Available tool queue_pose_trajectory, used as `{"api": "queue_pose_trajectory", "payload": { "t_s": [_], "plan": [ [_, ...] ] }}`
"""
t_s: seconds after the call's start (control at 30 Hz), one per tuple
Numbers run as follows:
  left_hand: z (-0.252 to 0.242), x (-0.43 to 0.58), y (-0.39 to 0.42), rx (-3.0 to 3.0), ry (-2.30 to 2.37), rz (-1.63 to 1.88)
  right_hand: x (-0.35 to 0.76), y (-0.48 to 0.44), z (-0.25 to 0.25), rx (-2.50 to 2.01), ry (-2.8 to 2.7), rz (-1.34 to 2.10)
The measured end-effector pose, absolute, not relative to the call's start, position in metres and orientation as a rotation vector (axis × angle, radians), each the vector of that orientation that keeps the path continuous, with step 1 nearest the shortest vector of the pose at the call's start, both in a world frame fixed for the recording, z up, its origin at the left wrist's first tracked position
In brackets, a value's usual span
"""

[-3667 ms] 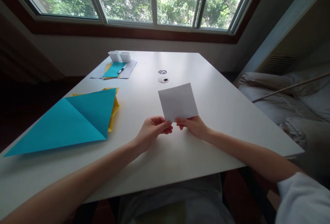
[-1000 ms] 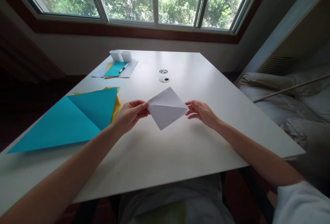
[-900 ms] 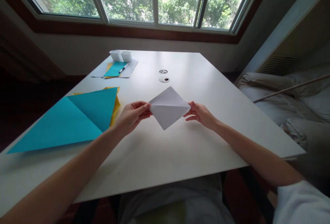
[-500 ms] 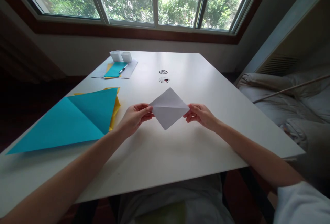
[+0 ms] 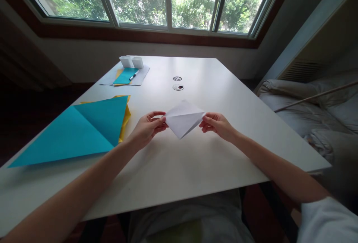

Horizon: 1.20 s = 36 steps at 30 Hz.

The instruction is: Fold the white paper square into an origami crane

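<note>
A small white square of paper (image 5: 183, 121) hangs over the white table (image 5: 195, 161), turned like a diamond with a crease running from side corner to side corner. My left hand (image 5: 147, 129) pinches its left corner. My right hand (image 5: 216, 124) pinches its right corner. The upper half leans back along the crease, so the sheet is partly bent.
A large blue folded sheet (image 5: 81, 131) lies on yellow paper (image 5: 125, 118) at the left. Far back left are two small white boxes (image 5: 131, 62), a pen (image 5: 133, 74) and more sheets (image 5: 124, 76). Two round cable holes (image 5: 178, 82) mark the table's middle. A padded seat (image 5: 307, 105) stands at the right.
The paper went from hanging by its bottom edge to a diamond held by its side corners. In the last half second its top half has tipped back along the crease.
</note>
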State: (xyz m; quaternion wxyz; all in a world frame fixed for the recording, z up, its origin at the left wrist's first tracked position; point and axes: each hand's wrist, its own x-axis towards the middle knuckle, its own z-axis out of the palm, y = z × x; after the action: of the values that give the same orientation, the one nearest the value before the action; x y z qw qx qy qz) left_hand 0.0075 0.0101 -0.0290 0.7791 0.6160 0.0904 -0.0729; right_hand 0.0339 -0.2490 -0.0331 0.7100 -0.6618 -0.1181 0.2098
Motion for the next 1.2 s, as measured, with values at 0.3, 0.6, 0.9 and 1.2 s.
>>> {"api": "queue_pose_trajectory", "payload": {
  "t_s": [0.3, 0.6, 0.9, 1.2],
  "plan": [
    [-0.029, 0.003, 0.009, 1.509, 0.093, -0.226, 0.035, -0.248, -0.035, -1.449, -0.292, 0.42],
    [-0.021, -0.004, 0.0, 1.365, 0.014, -0.302, 0.019, -0.244, -0.034, -1.747, -0.559, -0.047],
    [-0.016, -0.006, 0.001, 1.365, 0.059, -0.409, 0.013, -0.242, -0.034, -1.773, -0.551, -0.176],
    [-0.022, 0.004, 0.021, 1.48, 0.006, -0.487, 0.042, -0.254, -0.036, -1.638, -0.247, -0.177]
  ]
}}
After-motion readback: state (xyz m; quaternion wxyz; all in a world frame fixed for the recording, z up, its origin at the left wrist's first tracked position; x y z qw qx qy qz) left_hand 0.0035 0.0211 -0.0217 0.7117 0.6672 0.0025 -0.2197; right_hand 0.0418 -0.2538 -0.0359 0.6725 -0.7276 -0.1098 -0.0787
